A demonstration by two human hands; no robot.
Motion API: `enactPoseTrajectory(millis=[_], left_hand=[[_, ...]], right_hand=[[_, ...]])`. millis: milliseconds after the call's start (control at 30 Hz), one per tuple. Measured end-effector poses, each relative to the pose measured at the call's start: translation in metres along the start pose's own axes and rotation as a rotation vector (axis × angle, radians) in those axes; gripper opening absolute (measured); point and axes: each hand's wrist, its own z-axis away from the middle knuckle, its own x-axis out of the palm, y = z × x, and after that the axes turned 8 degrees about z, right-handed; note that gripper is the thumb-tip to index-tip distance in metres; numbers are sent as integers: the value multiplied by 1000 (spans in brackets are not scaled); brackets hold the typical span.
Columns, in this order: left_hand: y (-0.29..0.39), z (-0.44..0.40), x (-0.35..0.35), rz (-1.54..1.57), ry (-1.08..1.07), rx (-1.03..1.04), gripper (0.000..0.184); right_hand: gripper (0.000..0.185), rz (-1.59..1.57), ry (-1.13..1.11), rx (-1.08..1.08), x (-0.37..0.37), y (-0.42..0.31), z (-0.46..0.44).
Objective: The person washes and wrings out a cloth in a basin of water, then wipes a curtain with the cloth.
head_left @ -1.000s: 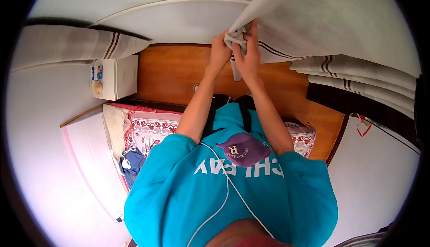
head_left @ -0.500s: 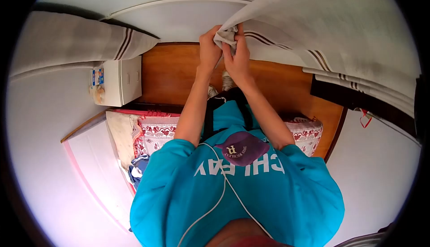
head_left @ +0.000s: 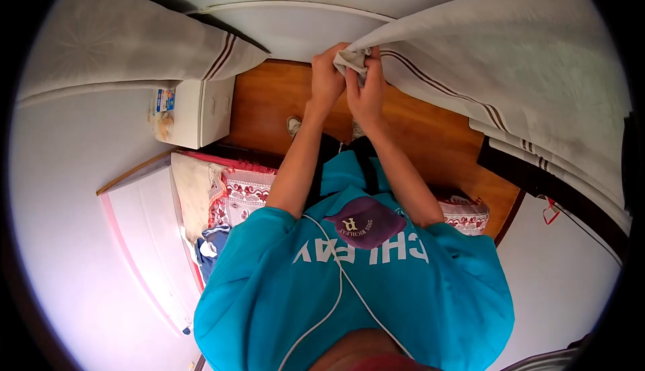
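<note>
A light grey curtain point(head_left: 524, 55) with dark brown stripes hangs across the upper right. Its near edge is gathered into a small bunch between my two hands. My left hand point(head_left: 328, 78) is closed on the bunched fabric from the left, with some fingers hidden behind the cloth. From the right, my right hand point(head_left: 367, 95) grips the same bunch, its thumb pressed on the front of the folds. Both arms stretch forward, and the hands are close together.
Another grey striped curtain point(head_left: 148, 35) hangs at left, above a white cabinet point(head_left: 201, 112) with a blue packet on its side ledge. A bed with a red-and-white patterned cover point(head_left: 245, 193) lies behind my legs. The floor point(head_left: 430, 126) is brown wood.
The view has shifted, so the curtains and cabinet appear further right. My left foot has moved outward to the left. Both hands keep their hold on the bunched curtain edge.
</note>
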Motion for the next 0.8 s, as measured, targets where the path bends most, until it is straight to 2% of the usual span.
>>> enactPoseTrajectory(millis=[233,333,400,433,467,533,600,667,733,800], left_hand=[[-30,-22,-97,37,59,45,22],[-53,-26,-165,43,90,46,21],[-68,-24,-215,-3,204,45,20],[-76,-28,-239,10,270,116,17],[-83,-29,-261,7,268,116,17],[-68,-38,-293,16,414,82,18],[-61,-42,-316,10,389,82,19],[-61,-46,-325,10,357,89,20],[-70,-47,-322,-87,353,122,20],[-73,-49,-316,-71,268,132,23]], right_hand=[[22,93,-87,69,96,-36,-12],[23,219,-136,-2,158,-65,-16],[23,147,-144,-88,198,-91,-18],[23,116,-141,-118,217,-106,-19],[23,85,-138,-147,237,-120,-21],[24,67,-190,-196,263,-147,-31],[23,50,-106,-267,280,-163,-37],[24,35,-179,-181,286,-173,-37],[25,68,-121,-201,285,-165,-33],[25,47,-180,-111,274,-155,-30]])
